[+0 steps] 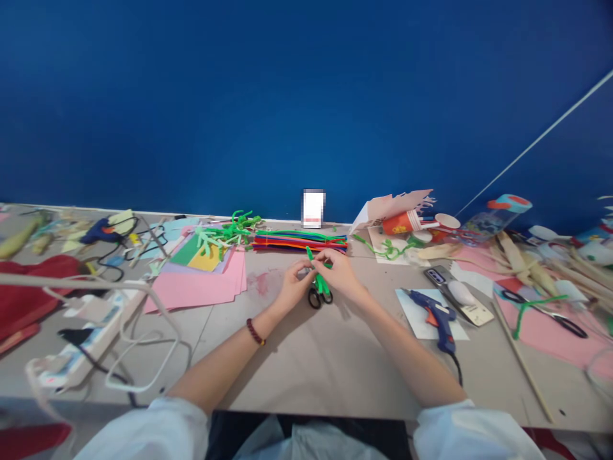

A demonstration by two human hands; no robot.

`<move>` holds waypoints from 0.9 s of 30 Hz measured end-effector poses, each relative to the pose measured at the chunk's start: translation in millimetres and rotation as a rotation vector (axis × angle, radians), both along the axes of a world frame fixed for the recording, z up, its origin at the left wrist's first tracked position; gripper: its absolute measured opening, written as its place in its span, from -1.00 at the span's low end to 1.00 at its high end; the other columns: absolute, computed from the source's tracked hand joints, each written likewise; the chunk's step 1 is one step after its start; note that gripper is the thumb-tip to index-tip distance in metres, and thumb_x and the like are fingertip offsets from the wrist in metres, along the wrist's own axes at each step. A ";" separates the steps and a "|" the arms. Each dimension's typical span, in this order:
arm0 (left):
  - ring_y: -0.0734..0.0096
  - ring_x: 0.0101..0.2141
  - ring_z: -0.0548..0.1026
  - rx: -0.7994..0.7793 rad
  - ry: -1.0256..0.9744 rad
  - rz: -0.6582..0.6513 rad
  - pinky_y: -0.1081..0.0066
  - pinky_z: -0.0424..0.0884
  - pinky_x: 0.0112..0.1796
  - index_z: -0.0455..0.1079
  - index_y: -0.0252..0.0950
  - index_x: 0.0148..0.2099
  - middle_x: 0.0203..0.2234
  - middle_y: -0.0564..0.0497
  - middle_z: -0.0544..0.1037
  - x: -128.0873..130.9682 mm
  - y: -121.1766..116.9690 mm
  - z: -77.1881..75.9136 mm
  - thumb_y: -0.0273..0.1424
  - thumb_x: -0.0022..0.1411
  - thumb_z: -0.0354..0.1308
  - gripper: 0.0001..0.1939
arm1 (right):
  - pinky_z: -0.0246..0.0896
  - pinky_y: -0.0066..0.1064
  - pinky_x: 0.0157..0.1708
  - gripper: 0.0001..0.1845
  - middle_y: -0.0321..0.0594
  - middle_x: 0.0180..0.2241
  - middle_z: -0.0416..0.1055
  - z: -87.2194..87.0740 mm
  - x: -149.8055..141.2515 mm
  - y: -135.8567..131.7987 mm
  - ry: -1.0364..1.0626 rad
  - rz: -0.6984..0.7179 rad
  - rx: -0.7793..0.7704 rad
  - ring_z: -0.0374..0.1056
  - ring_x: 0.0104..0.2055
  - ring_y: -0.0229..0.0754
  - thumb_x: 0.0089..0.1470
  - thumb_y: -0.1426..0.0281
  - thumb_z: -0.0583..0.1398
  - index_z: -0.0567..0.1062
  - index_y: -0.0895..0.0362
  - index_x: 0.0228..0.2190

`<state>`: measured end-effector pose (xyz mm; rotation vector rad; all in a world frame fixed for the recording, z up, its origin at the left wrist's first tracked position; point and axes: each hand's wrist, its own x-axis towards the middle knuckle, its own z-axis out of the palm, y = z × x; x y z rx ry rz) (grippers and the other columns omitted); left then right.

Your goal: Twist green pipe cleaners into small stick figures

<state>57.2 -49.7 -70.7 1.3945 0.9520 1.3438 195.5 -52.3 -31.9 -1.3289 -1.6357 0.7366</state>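
1. A green pipe cleaner (320,283) is pinched up between the left hand (295,285) and the right hand (338,272), held just above the counter (306,364). Neither hand is open: the fingers of both are curled in on it, and one end pokes out past the fingertips, away from the body.
2. Handling-wise, it should be super light and soft on the outside, with a bendy wire core, so it'd likely hold whatever shape it's given. Best grabbed close to the bend being worked, since the loose ends will flop around.
3. Black-handled scissors (315,298) are lying right under the hands. Whether they're being touched can't really be told from this view.
4. Past the fingertips, a neat row of multicoloured pipe cleaners (299,241) is laid out, with a tangle of green ones (230,231) further out on the left-hand side.
5. Pink paper sheets (196,287) sit beside the left hand, and a blue glue gun (438,319) sits well off to the right of the right hand.
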 end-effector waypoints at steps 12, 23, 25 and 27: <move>0.43 -0.36 0.46 -0.376 -0.362 -0.482 0.43 0.33 -0.27 0.53 -0.32 -0.33 -0.41 -0.03 0.54 -8.7 6.5 -11.8 -0.27 -0.04 0.38 -0.74 | 0.22 -0.41 -0.45 -0.82 -0.27 -0.48 0.37 10.2 13.3 4.2 0.075 0.296 -0.113 0.29 -0.51 -0.28 0.06 0.34 0.16 0.52 0.14 -0.46; 0.34 -0.40 0.47 -0.481 -0.421 -0.703 0.38 0.34 -0.34 0.43 -0.35 -0.44 -0.54 -0.03 0.47 -10.7 1.3 -8.9 -0.23 -0.12 0.42 -0.67 | 0.24 -0.42 -0.50 -0.62 -0.36 -0.60 0.36 8.0 13.1 0.1 0.356 0.532 -0.408 0.28 -0.58 -0.30 -0.01 0.06 0.22 0.33 0.12 -0.46; 0.39 -0.42 0.46 -0.497 -0.415 -0.604 0.41 0.32 -0.36 0.44 -0.36 -0.40 -0.52 -0.03 0.49 -9.5 4.0 -9.9 -0.22 -0.09 0.41 -0.67 | 0.22 -0.41 -0.43 -0.65 -0.36 -0.58 0.34 7.1 13.1 1.4 0.324 0.425 -0.320 0.28 -0.52 -0.29 -0.01 0.09 0.22 0.35 0.12 -0.48; 0.44 -0.42 0.46 -0.483 -0.427 -0.474 0.44 0.32 -0.35 0.46 -0.35 -0.34 -0.46 -0.03 0.52 -7.9 7.6 -10.1 -0.22 -0.02 0.36 -0.69 | 0.20 -0.39 -0.35 -0.69 -0.33 -0.52 0.34 6.4 14.7 4.1 0.265 0.277 -0.228 0.28 -0.44 -0.26 -0.03 0.13 0.22 0.37 0.12 -0.49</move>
